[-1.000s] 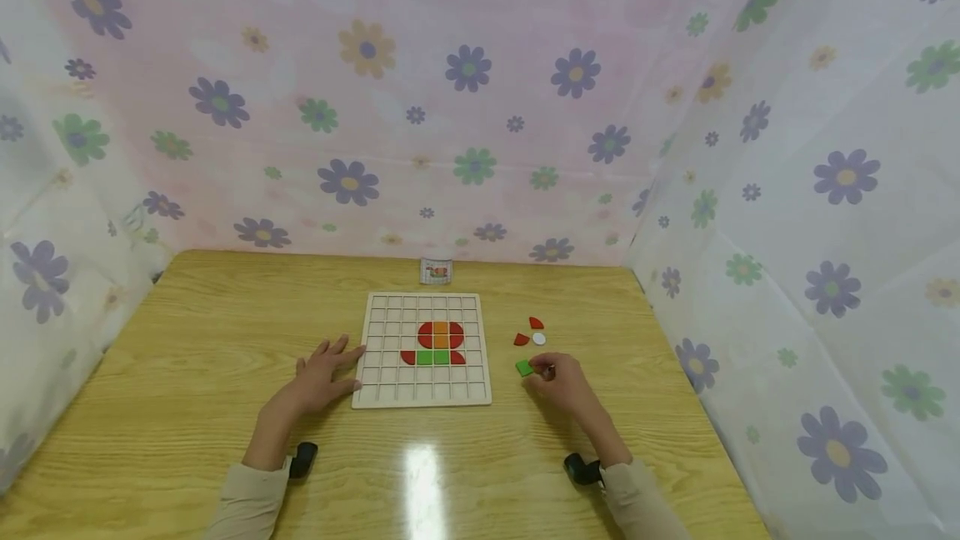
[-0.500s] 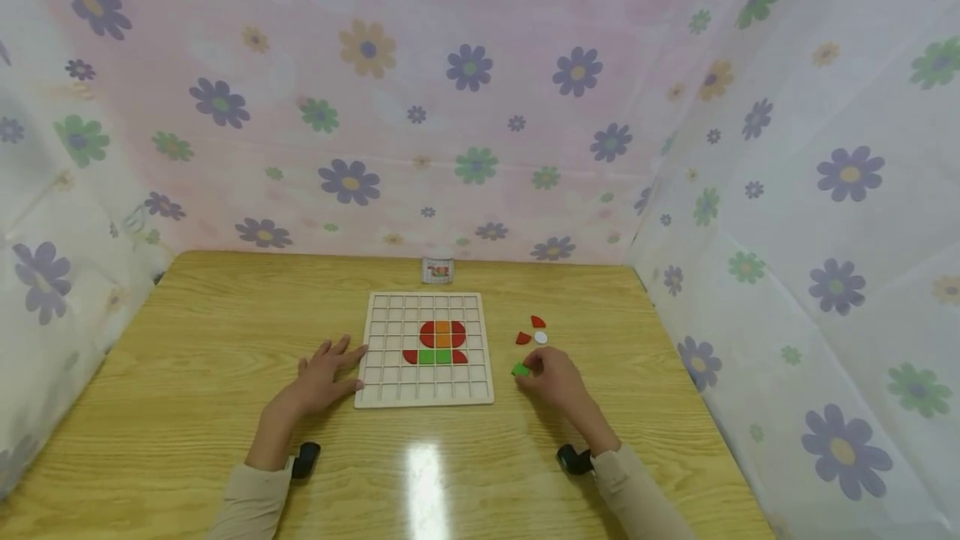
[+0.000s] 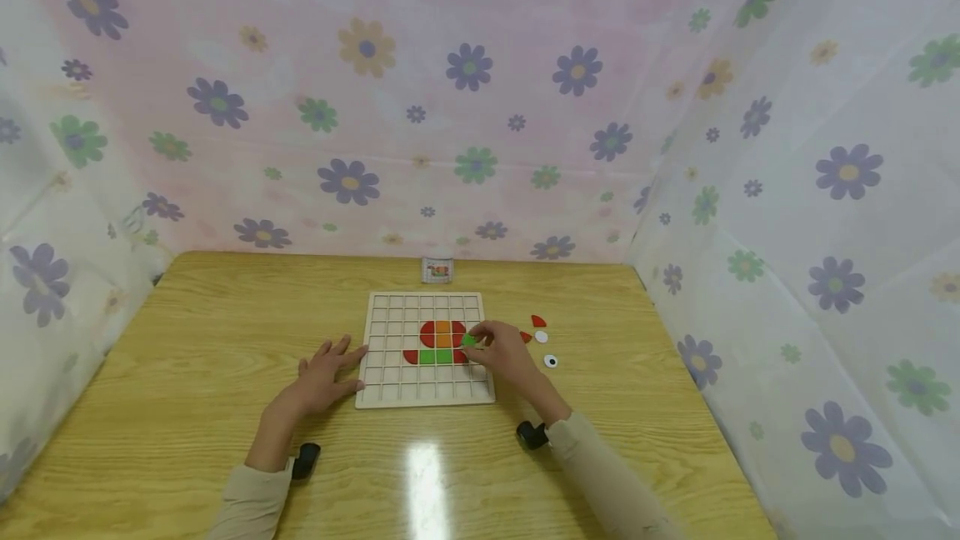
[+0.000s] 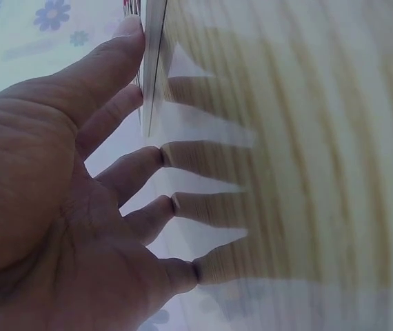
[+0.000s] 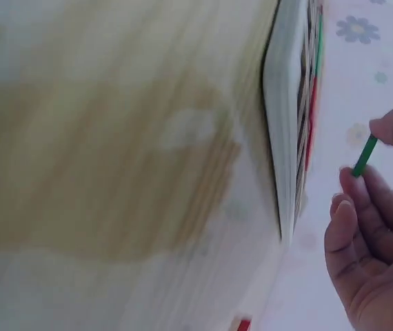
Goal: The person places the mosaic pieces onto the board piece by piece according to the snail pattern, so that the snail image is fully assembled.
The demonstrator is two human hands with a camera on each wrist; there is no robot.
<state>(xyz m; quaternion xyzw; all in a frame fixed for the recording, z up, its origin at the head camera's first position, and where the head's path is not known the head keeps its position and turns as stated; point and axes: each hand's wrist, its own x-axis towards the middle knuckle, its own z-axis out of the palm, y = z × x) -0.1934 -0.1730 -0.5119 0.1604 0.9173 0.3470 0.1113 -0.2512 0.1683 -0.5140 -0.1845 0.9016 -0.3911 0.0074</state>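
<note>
A pale wooden grid board [image 3: 382, 394] lies on the table, with red, orange and green tiles set in some of its squares. My left hand [image 3: 318, 377] rests at the board's left side, its thumb and a finger touching the edge. In the left wrist view, the fingers [image 4: 131, 176] are spread, with several tips on the tabletop. Over the board's right part, my right hand [image 3: 506, 355] pinches a green square tile [image 3: 469, 340] between thumb and fingertips. The right wrist view shows this green tile [image 5: 365, 156] edge-on, held above the board.
Right of the board lie a red quarter-circle piece [image 3: 538, 321], another red piece [image 3: 526, 337] partly covered by my hand, a white disc [image 3: 541, 337] and an eye disc [image 3: 551, 362]. A small picture card [image 3: 437, 270] sits behind the board. Flowered cloth [image 3: 480, 107] encloses the table.
My right hand has picked up the green tile from the table and carried it left over the board. The eye disc has come into view on the table. The left hand stays put.
</note>
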